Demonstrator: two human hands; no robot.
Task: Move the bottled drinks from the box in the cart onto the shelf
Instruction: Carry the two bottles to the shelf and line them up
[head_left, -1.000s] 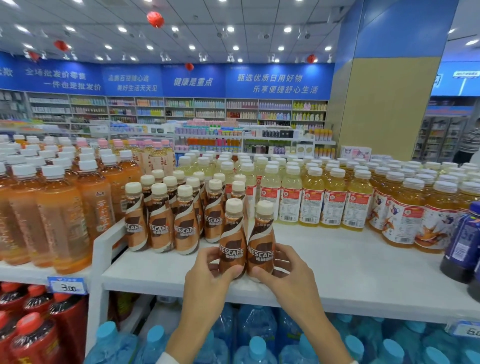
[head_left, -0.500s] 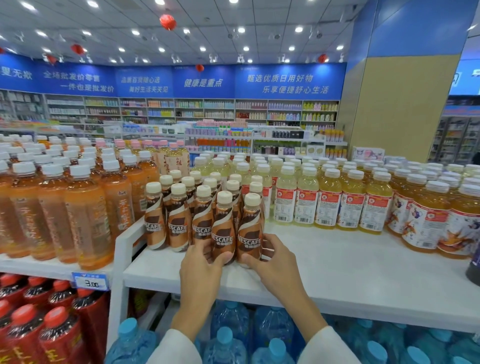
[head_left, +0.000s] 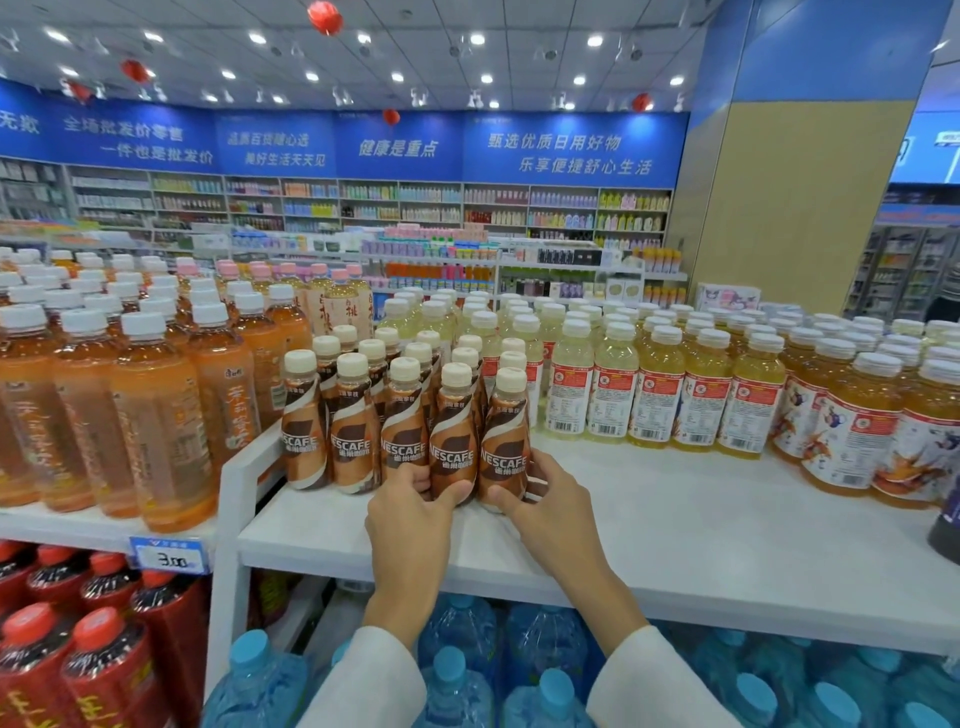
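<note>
1. The fourth Nescafé bottle (head_left: 453, 431) and fifth Nescafé bottle (head_left: 508, 436), counted from the left of the front row, stand upright and side by side near the front left of the white shelf (head_left: 701, 525). Brown-and-cream labels face the camera; caps are cream.
2. Left hand (head_left: 410, 501) grips the fourth bottle low down. The thumb is curled across its front, and the fingers reach in on its left side.
3. Right hand (head_left: 545, 493) grips the fifth bottle low down. The thumb is at its front, and the fingers wrap round its right side.
4. The hands hide both bases — cannot tell whether they rest fully on the shelf.
5. Three more Nescafé bottles (head_left: 353, 431) continue the row to the left, touching or nearly so. Further rows of the same sort stand behind.
6. Pale yellow drink bottles (head_left: 654, 400) with red-and-white labels stand just right of the coffee rows, set further back. Beyond them are orange juice bottles (head_left: 852, 426).
7. On the neighbouring shelf to the left are orange tea bottles (head_left: 156, 415) with white caps, and a price tag (head_left: 169, 556) reading 3.00 is on the edge below.
8. Below are large blue water bottles (head_left: 457, 639), with red-capped bottles (head_left: 104, 665) at lower left.
9. White sleeves (head_left: 660, 680) cover both forearms.
10. In the background, a blue banner (head_left: 566, 150) with white characters runs above stocked wall shelves — red lanterns (head_left: 324, 16) hang from the ceiling.
</note>
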